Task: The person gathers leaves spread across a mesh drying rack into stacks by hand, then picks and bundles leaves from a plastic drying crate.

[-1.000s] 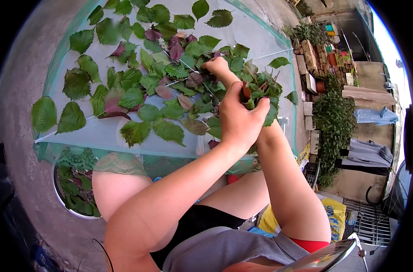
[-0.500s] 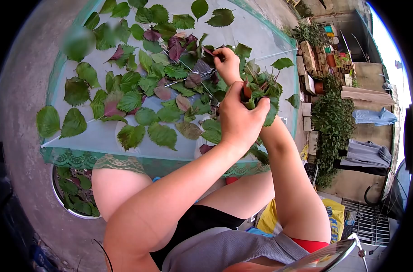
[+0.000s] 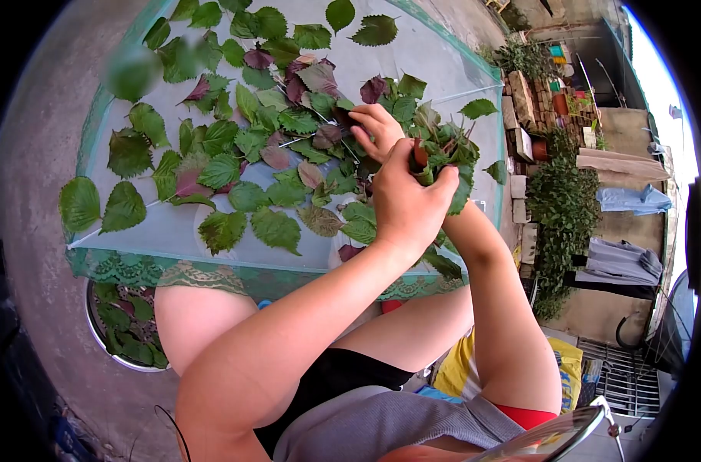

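My left hand (image 3: 413, 196) is closed around a thick bunch of green leaves (image 3: 452, 158), their stems pointing up and outward, with the thumb pressed on its near side. Just beyond it, my right hand (image 3: 379, 131) reaches low over the mesh with its fingers apart. Its fingertips are beside a dark leaf (image 3: 341, 116), and I cannot tell whether they touch it. Serrated green and purple leaves lie scattered around, including a purple leaf (image 3: 374, 89) above the right hand and a greyish-purple leaf (image 3: 318, 78) further left.
A white mesh cover (image 3: 381, 63) with a green lace border (image 3: 127, 269) bears the leaves over my knees. A round container of leaves (image 3: 96, 339) sits on the floor at lower left. Potted plants, bricks and hanging clothes (image 3: 624, 262) are at right, with a yellow bag (image 3: 566, 366) below.
My right hand has moved down and left from a pinched purple leaf, and its fingers have spread. A greyish-purple leaf now shows flat on the pile. My left hand keeps its bunch in place.
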Tool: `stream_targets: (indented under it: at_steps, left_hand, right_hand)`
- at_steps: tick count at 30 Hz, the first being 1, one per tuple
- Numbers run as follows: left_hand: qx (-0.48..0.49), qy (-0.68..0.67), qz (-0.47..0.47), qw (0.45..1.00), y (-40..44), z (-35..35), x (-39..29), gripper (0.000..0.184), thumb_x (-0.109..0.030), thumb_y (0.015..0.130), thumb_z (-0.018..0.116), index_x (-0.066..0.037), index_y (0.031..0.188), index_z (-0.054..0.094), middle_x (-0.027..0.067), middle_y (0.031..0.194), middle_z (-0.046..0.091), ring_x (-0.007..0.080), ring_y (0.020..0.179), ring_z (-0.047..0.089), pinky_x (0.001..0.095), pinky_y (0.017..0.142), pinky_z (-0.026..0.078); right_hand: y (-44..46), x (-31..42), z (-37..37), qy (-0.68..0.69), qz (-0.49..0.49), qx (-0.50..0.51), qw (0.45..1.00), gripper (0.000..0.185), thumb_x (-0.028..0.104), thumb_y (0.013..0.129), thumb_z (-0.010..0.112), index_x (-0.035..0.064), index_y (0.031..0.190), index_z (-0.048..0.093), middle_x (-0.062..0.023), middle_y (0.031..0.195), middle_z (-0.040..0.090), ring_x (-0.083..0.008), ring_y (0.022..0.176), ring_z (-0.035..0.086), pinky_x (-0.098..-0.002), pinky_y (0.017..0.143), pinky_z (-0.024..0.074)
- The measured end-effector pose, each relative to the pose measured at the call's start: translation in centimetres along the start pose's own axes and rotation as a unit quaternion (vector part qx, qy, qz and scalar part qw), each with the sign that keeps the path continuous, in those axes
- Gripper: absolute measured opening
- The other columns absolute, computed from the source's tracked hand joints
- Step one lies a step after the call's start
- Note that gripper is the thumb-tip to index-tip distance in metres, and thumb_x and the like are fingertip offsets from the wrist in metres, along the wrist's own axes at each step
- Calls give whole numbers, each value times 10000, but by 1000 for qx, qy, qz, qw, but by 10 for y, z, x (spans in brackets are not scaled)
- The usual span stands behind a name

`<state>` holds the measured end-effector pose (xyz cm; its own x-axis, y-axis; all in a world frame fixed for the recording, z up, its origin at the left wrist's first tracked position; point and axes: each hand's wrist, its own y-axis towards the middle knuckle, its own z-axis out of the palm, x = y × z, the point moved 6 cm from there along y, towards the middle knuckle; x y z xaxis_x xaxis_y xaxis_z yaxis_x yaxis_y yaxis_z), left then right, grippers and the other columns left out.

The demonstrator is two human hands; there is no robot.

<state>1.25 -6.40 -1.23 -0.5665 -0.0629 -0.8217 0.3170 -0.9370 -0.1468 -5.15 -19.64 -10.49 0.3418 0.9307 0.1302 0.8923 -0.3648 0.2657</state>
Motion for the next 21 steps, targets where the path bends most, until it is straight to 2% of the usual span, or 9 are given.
stream_targets:
  at_steps: [3, 4, 7, 10, 11, 12, 15, 20, 21]
  left_hand:
    - [1, -1, -9, 1000, 0, 0, -2, 215, -67, 772, 674, 10, 953, 588, 50, 885, 635, 119, 822, 586, 280, 763, 474]
    - [1, -5, -10, 1000, 0, 0, -3, 213, -69, 773, 672, 8, 955, 590, 52, 893, 637, 119, 824, 588, 279, 764, 474]
    - [3, -23, -21, 1000, 0, 1, 4, 216, -69, 775, 672, 3, 963, 593, 53, 903, 640, 117, 834, 591, 279, 766, 474]
    - [3, -17, -20, 1000, 0, 1, 6, 214, -66, 775, 671, -2, 964, 594, 52, 904, 641, 116, 834, 592, 279, 766, 474]
    - [3, -17, -20, 1000, 0, 1, 6, 214, -66, 775, 671, -2, 964, 594, 52, 904, 641, 116, 834, 592, 279, 766, 474]
    - [2, -22, -19, 1000, 0, 2, 4, 212, -65, 775, 671, -1, 961, 590, 49, 899, 637, 115, 831, 588, 278, 767, 473]
    - [1, -30, -16, 999, 0, 2, 3, 211, -62, 774, 669, 3, 953, 580, 46, 895, 625, 114, 830, 578, 278, 770, 471]
    - [1, -22, -16, 1000, 0, 2, 1, 221, -61, 768, 668, 12, 945, 558, 45, 895, 601, 118, 830, 555, 282, 775, 468]
    - [-21, -29, 13, 999, 0, 2, 0, 230, -110, 741, 682, -3, 884, 537, 84, 803, 587, 203, 745, 565, 333, 707, 467]
  right_hand:
    - [-8, -22, -9, 139, 167, -188, 958, 226, 154, 839, 700, 25, 1022, 672, -114, 1031, 622, -248, 921, 626, -308, 763, 498]
    - [-5, -21, -13, 139, 168, -188, 958, 226, 154, 839, 700, 25, 1022, 672, -114, 1031, 622, -248, 921, 626, -308, 763, 498]
    - [-8, -42, -12, 132, 305, -165, 929, 268, 185, 850, 700, 48, 1080, 676, -96, 1083, 627, -203, 941, 623, -306, 776, 499]
    - [-2, -34, -24, 81, 276, -193, 938, 283, 172, 852, 690, 47, 1104, 661, -108, 1118, 612, -227, 963, 616, -302, 786, 496]
    - [0, -25, -30, 81, 243, -193, 947, 278, 66, 827, 658, 34, 1103, 648, -116, 1129, 598, -266, 983, 607, -314, 799, 498]
    - [-2, -28, -29, 81, 243, -193, 947, 278, 66, 827, 658, 34, 1103, 648, -116, 1129, 598, -266, 983, 607, -314, 799, 498]
    - [-3, -12, -20, 5, 50, -124, 991, 333, -106, 721, 568, 14, 1021, 649, -126, 1074, 599, -314, 973, 601, -356, 809, 507]
    - [-24, -22, 3, 84, 36, -98, 991, 304, -119, 706, 581, 12, 965, 669, -111, 987, 625, -304, 873, 613, -368, 752, 512]
    - [-24, -22, 5, 72, 15, -78, 994, 301, -113, 703, 593, 13, 964, 671, -108, 974, 628, -298, 860, 609, -366, 735, 509]
